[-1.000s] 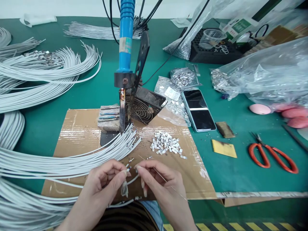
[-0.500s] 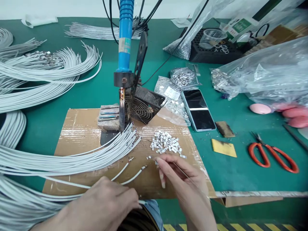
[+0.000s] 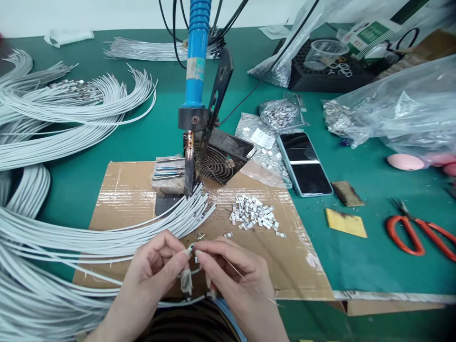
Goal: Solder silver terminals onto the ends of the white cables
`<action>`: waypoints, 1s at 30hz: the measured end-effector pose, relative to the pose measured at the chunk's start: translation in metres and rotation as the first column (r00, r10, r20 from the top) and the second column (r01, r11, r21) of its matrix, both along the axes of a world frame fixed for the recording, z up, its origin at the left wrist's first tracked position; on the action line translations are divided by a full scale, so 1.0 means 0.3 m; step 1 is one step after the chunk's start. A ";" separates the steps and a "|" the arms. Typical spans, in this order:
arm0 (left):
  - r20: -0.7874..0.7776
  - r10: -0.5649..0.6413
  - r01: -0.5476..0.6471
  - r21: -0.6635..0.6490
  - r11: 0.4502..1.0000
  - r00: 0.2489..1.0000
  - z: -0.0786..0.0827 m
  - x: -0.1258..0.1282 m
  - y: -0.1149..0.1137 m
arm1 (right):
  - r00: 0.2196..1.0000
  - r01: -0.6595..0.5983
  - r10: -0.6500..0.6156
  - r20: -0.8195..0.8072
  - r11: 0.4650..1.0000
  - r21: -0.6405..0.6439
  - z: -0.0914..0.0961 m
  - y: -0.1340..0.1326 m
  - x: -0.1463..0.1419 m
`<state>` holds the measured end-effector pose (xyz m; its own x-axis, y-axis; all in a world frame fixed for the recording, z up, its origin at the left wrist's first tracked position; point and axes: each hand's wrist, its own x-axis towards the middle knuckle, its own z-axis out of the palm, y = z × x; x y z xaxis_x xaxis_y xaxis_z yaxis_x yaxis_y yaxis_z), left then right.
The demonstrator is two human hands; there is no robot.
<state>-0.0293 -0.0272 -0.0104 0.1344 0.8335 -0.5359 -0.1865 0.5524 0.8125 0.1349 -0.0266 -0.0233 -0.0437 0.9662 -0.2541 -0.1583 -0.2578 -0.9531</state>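
Note:
My left hand (image 3: 160, 266) pinches the stripped end of a white cable (image 3: 190, 250) between thumb and forefinger; one of its fingers carries a pale wrap (image 3: 186, 281). Close against it, my right hand (image 3: 235, 275) is closed at the fingertips, with a thin solder wire (image 3: 233, 267) running back across its fingers. A small white chip-like piece (image 3: 195, 260) shows at the right fingertips. Just above stands a soldering iron (image 3: 190, 161) with a blue handle, its tip pointing down at a bundle of white cables (image 3: 171, 237). Small white pieces (image 3: 253, 212) lie heaped on the cardboard (image 3: 285, 266).
A small fan (image 3: 223, 159) and a block with metal rods (image 3: 167, 168) stand beside the iron. Rightward lie a phone (image 3: 304, 164), a yellow sponge (image 3: 345, 223) and red-handled scissors (image 3: 406, 232). More cable bundles (image 3: 71, 107) cover the left side.
My left hand has come up and right with a cable end, meeting my right hand, which moved left and slightly down. The view has shifted slightly.

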 end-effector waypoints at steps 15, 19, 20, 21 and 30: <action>-0.138 0.030 -0.010 0.144 0.989 0.990 -0.051 0.011 -0.016 | 0.999 0.053 -0.053 0.012 0.997 -0.051 0.021 0.000 -0.013; -0.155 0.035 -0.015 0.130 0.991 0.987 -0.031 0.019 -0.013 | 0.998 0.066 -0.066 -0.008 0.995 -0.077 0.013 0.000 -0.012; -0.163 0.044 -0.025 0.119 0.993 0.986 -0.022 0.024 -0.012 | 0.998 0.063 -0.064 -0.013 0.995 -0.075 0.009 0.000 -0.011; -0.174 0.054 -0.035 0.108 0.994 0.983 -0.013 0.029 -0.011 | 0.998 0.054 -0.055 -0.021 0.997 -0.061 0.006 0.000 -0.009; -0.248 0.102 -0.082 0.090 0.993 0.963 0.020 0.056 -0.014 | 0.980 0.118 -0.142 -0.142 0.980 -0.161 -0.010 0.002 0.014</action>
<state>-0.0126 -0.0313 -0.0043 -0.0760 0.8764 -0.4755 -0.0175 0.4756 0.8795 0.1391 -0.0261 -0.0264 0.0303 0.9172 -0.3972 -0.3402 -0.3642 -0.8670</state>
